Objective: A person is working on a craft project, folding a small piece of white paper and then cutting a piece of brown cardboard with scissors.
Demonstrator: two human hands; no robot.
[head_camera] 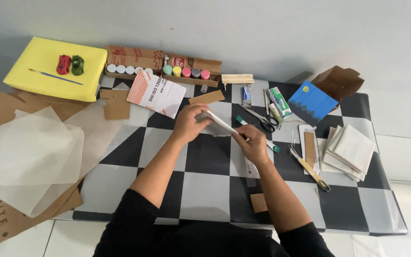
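Note:
Both my hands hold a folded sheet of white paper (219,123) over the middle of the checkered table (134,147). My left hand (190,122) pinches its upper end, with fingers curled around the fold. My right hand (251,144) grips the lower end, which slants down to the right. A green-capped marker (273,147) lies just under and beyond my right hand.
Scissors (263,121), a glue box (278,101), a yellow-handled cutter (311,171) and a stack of white paper (350,151) lie to the right. Paint pots (186,72) stand in cardboard boxes at the back. A yellow board (44,83) with toy cars and translucent sheets (29,157) fill the left.

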